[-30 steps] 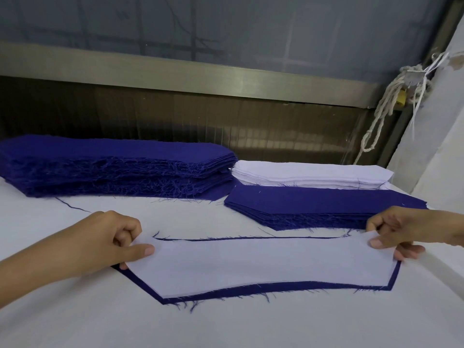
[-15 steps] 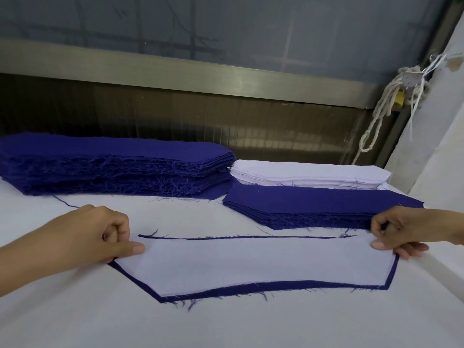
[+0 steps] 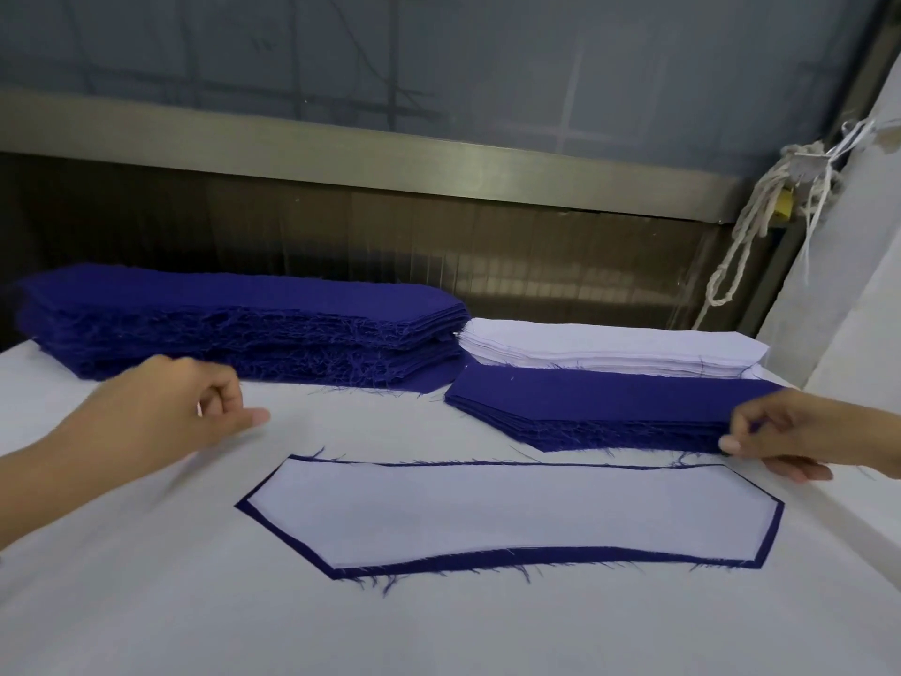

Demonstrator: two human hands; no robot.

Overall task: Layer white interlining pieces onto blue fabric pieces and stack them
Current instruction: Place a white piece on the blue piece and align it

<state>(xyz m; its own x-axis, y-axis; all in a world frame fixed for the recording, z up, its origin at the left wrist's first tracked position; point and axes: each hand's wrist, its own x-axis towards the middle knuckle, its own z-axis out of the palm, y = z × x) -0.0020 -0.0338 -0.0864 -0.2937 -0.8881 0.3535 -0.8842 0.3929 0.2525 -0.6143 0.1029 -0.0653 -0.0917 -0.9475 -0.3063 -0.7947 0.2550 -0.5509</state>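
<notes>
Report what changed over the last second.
Both hands let go of the white interlining piece, which now lies flat on its blue piece. The left hand drew back toward the tall blue stack, holding nothing. The right hand moved up to the corner of the low blue stack; whether it grips it is unclear. Those stacks and the white stack stayed put.

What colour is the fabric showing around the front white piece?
Dark blue fabric, seen best in the head view.

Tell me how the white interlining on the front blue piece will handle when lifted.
The white interlining piece looks thin and lies flat, so probably light and floppy. It apparently lies loose on the blue fabric piece, so a push may slide it askew.
</notes>
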